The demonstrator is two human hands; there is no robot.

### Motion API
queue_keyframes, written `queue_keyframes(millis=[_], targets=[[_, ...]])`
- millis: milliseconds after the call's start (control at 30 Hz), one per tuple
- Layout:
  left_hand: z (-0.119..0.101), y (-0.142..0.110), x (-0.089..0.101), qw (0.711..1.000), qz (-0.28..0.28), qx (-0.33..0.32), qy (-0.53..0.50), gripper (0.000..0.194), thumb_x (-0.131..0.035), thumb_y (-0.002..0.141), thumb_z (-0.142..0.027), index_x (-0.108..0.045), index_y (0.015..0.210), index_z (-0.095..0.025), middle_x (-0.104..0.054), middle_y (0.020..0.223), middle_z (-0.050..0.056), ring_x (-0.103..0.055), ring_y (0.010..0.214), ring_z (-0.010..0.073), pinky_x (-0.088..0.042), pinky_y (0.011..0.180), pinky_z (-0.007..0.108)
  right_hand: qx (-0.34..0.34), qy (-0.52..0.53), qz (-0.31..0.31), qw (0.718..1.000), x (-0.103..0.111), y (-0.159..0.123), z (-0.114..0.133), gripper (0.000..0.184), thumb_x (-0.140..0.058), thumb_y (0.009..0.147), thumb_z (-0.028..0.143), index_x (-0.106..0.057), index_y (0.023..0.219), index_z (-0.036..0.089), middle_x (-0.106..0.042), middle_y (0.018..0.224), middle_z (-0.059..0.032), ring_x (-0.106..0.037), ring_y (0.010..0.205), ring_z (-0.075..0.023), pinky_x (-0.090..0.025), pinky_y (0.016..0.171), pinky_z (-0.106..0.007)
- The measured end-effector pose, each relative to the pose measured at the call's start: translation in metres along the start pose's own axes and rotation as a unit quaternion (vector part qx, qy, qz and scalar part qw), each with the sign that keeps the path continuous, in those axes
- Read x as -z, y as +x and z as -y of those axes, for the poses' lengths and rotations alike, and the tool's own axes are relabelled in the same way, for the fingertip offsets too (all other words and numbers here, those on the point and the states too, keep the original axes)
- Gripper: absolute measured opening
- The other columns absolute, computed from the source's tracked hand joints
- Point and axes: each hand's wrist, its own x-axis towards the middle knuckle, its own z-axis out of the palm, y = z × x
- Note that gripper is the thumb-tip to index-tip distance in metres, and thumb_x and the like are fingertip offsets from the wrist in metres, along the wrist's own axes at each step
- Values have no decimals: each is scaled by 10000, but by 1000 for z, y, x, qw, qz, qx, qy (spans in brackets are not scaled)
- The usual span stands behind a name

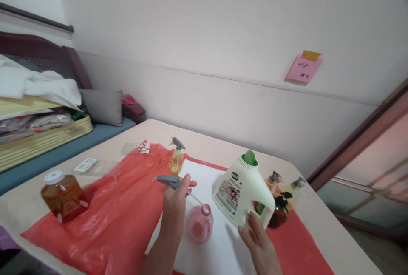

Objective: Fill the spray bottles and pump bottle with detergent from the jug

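Observation:
My left hand (pixel 174 202) is closed round a grey spray-trigger head (pixel 168 180), held just above the table. Its thin dip tube (pixel 196 198) slants down into the mouth of a small round pink bottle (pixel 199 225) that stands on a white sheet (pixel 204 181). My right hand (pixel 256 237) rests with fingers stretched out against the lower side of a white detergent jug (pixel 243 194) with a green cap, which stands tilted on the sheet. Nothing is gripped in the right hand.
A red plastic sheet (pixel 121 211) covers the beige table (pixel 318 224). On it stand an amber jar with a white lid (pixel 63 196), a yellow spray bottle (pixel 176 156), and a dark bottle (pixel 279 211) with two spray bottles (pixel 298 188) behind the jug. A wall is close behind; a bed lies left.

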Motion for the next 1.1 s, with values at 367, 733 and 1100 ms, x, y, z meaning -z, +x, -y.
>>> queue_keyframes(millis=[367,733,1100], targets=[[30,-15,-21,978,145,17,147,312,-865,623,-273,-570,533,-229,-528,466,-45,-490,476,149,-398,541,269,60,0,149,987,-40,-43,12,740,-614,692,351,-541,1394,130,-652,1345,-140,-603,1263,-262,-475,1079,-387],[58,-8,-17,949,193,32,248,146,-796,652,-198,-686,679,-291,-592,501,-45,-500,406,146,-374,436,246,85,-122,196,969,-47,-53,14,782,-579,657,188,-501,1429,88,-565,1443,-161,-525,1343,-309,-411,1136,-444],[61,-2,-22,945,148,44,287,206,-769,570,-110,-717,734,-222,-638,485,-32,-610,489,194,-450,517,287,157,-159,140,965,-77,-48,-10,887,-628,524,95,-513,1404,102,-587,1414,-179,-553,1302,-361,-453,1096,-508]])
